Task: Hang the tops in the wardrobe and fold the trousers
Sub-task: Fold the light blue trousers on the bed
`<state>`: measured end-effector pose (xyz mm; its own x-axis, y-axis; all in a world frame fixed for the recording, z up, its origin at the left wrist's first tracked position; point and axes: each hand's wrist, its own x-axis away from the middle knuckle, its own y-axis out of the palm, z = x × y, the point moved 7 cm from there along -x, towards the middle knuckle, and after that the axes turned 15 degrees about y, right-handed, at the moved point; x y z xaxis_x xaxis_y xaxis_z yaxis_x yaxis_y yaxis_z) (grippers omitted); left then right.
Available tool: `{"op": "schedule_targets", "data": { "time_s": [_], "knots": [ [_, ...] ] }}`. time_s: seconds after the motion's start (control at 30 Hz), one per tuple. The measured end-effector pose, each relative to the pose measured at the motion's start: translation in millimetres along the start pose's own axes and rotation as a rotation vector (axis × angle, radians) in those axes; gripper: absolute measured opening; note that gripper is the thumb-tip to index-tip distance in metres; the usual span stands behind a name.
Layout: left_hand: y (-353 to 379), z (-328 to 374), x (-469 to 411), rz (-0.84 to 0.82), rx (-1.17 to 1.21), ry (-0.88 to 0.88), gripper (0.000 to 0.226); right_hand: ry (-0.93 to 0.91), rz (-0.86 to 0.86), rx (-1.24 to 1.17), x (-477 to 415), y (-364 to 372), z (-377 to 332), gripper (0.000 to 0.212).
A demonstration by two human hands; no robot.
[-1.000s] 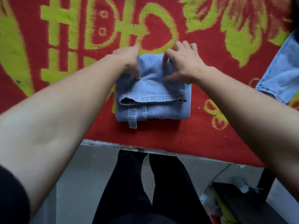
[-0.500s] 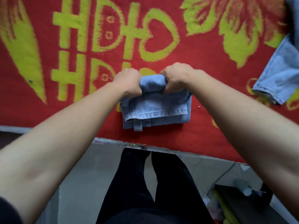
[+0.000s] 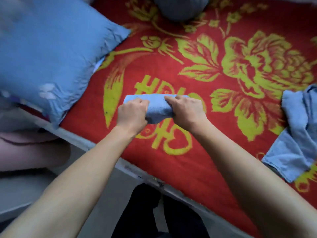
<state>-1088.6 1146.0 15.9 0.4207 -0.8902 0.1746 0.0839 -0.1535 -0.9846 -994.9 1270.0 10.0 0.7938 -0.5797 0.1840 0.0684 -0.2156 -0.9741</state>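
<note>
L hand (image 3: 132, 115) and R hand (image 3: 186, 112) each had fingers curled round one end of the folded light-blue denim trousers (image 3: 158, 104); the mid section showed between them. Trousers were over the red woven blanket w/ yellow flower pattern (image 3: 171, 169), toward its near edge; contact w/ blanket could not be told. Large blue fabric pillow (image 3: 51, 48) lay at left. Loose light-blue denim garment (image 3: 295, 140) lay crumpled at right, well apart. Grey rounded cloth bundle (image 3: 181, 7) sat at far side.
</note>
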Motion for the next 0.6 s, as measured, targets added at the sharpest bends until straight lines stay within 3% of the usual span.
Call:
{"op": "schedule_targets", "data": {
  "time_s": [0.13, 0.3, 0.6],
  "knots": [
    [-74, -50, 62, 0.069, -0.059, -0.155, 0.048, -0.156, 0.12, -0.001, 10, -68, -78, 0.04],
    [-155, -99, 157, 0.149, -0.083, -0.344, 0.043, -0.357, 0.152, 0.049, 44, -145, -180, 0.041],
    [-255, -178, 397, 0.321, -0.23, -0.639, 0.046, -0.723, 0.406, 0.075, 173, -232, -397, 0.047]
  ]
}}
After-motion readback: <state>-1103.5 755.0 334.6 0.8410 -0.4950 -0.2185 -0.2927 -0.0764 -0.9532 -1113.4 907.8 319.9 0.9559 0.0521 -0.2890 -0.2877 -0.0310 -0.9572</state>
